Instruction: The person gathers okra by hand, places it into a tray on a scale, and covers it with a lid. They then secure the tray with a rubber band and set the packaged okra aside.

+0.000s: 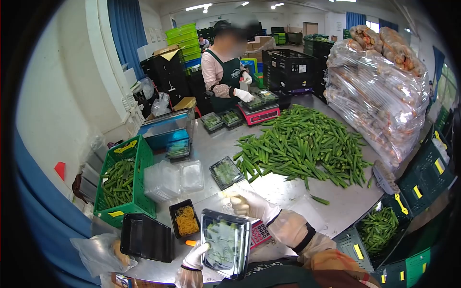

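My left hand (196, 255), in a white glove, grips the lower left edge of a clear-lidded plastic box of okra (224, 245), held tilted close to my body. My gloved right hand (252, 202) is raised just above the box's upper right, its fingers curled together; what they hold, if anything, I cannot make out. A red scale keypad (260, 234) shows partly behind the box. Beside my left hand an orange thing (191, 243) pokes out. A black tray of yellow rubber bands (186, 220) sits to the left. Another packed okra box (225, 173) lies beyond my right hand.
A large okra pile (302, 144) covers the table's right. Clear lids (163, 180) are stacked near a green okra crate (126, 182) and a stack of black trays (146, 237). Across stands a co-worker (223, 77), gloved hands at a red scale (259, 114) holding boxes.
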Available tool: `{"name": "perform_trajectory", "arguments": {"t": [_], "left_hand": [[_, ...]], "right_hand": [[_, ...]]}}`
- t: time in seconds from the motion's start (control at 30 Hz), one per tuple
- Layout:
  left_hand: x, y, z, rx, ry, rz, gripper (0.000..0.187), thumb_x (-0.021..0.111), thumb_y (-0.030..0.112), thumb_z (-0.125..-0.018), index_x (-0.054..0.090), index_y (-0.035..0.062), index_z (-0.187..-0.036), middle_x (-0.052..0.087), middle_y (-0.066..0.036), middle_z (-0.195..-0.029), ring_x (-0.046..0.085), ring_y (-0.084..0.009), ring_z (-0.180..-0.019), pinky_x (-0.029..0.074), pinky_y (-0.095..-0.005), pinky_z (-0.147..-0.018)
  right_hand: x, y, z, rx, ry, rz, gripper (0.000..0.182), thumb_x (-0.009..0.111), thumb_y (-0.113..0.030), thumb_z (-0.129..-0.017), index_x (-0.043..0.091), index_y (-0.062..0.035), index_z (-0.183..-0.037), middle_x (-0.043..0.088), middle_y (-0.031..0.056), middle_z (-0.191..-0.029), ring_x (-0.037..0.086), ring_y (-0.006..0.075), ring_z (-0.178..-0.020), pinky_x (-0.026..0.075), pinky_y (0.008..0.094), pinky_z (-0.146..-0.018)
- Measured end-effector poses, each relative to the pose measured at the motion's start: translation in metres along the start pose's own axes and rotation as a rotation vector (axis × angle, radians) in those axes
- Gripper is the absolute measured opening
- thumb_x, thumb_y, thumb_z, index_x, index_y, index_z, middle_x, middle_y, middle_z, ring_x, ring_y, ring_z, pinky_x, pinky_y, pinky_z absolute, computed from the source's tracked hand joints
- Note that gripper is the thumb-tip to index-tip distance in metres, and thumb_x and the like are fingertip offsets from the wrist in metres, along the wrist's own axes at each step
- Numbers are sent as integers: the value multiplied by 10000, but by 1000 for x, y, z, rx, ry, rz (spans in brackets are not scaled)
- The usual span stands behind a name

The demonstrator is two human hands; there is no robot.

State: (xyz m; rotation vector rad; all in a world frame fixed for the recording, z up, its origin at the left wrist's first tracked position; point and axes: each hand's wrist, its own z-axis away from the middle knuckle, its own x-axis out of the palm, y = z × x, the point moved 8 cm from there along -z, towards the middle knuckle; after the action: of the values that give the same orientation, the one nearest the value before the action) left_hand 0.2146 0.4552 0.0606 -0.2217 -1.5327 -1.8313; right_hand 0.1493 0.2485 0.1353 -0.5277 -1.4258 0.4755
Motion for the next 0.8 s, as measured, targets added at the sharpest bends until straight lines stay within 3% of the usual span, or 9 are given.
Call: {"name": "perform_trajectory", "arguments": {"t": [0.03,0.2,0.23,0.4,0.47,0.5,0.57,0.7,0.8], "left_hand": [[5,-1,-7,-44,-10,-68,423,728,307,-827,649,24,-1132,673,-20,-980,624,-130,-915,485,-288,-860],[48,-7,-24,-257,-130,-280,587,703,366,-859,559,-29,-1268,657,-83,-1135,626,-164,-1024,485,-320,-918],[52,-8,-26,-281,-141,-289,588,702,370,-861,559,-31,-1267,657,-80,-1133,625,-161,-1025,486,-316,-918],[65,-22,-30,-340,-104,-267,589,691,379,-872,551,-28,-1274,650,-80,-1141,623,-160,-1039,488,-302,-926],[66,-28,-25,-329,-74,-202,607,672,359,-891,499,-12,-1339,606,-84,-1235,573,-171,-1131,448,-317,-984],[66,-28,-21,-310,-52,-182,620,662,341,-903,461,-4,-1378,572,-84,-1289,540,-170,-1177,426,-321,-1012],[68,-30,-17,-207,-57,-133,670,658,308,-911,380,23,-1450,477,-78,-1409,454,-178,-1280,369,-326,-1071],[49,-45,-10,-159,16,62,627,666,286,-915,405,61,-1439,536,-56,-1330,513,-179,-1208,418,-330,-1023],[59,-36,1,-137,61,187,503,616,263,-953,456,82,-1395,562,-57,-1302,546,-176,-1179,462,-339,-992]], "right_hand": [[1,-6,5,-18,17,71,472,441,-452,-1018,596,-59,-1229,329,-83,-655,242,36,-484,230,205,-473],[5,-30,27,-194,-32,469,442,523,-343,-1008,552,-62,-1348,420,-100,-670,377,13,-549,287,189,-488],[5,-36,35,-108,70,583,428,575,-261,-985,548,-33,-1346,577,-79,-784,460,14,-645,342,176,-537],[18,-57,70,-83,-133,903,320,588,-206,-972,638,-59,-1252,696,2,-1037,514,26,-768,406,174,-623],[17,-57,90,-47,-199,1024,284,592,-201,-971,669,-64,-1207,700,-18,-1004,515,22,-751,411,182,-619],[19,-54,102,134,-156,1096,259,598,-202,-968,692,-73,-1171,701,-30,-993,515,18,-734,415,187,-615],[28,-55,129,104,-117,1098,297,629,-243,-952,677,-78,-1195,696,-24,-924,516,31,-697,433,199,-628],[74,-33,162,239,-176,1309,429,668,-334,-917,628,-68,-1253,651,42,-762,532,66,-645,454,241,-637],[78,10,149,176,-286,1303,400,661,-335,-916,639,-91,-1232,591,29,-690,529,102,-621,443,281,-605]]}}
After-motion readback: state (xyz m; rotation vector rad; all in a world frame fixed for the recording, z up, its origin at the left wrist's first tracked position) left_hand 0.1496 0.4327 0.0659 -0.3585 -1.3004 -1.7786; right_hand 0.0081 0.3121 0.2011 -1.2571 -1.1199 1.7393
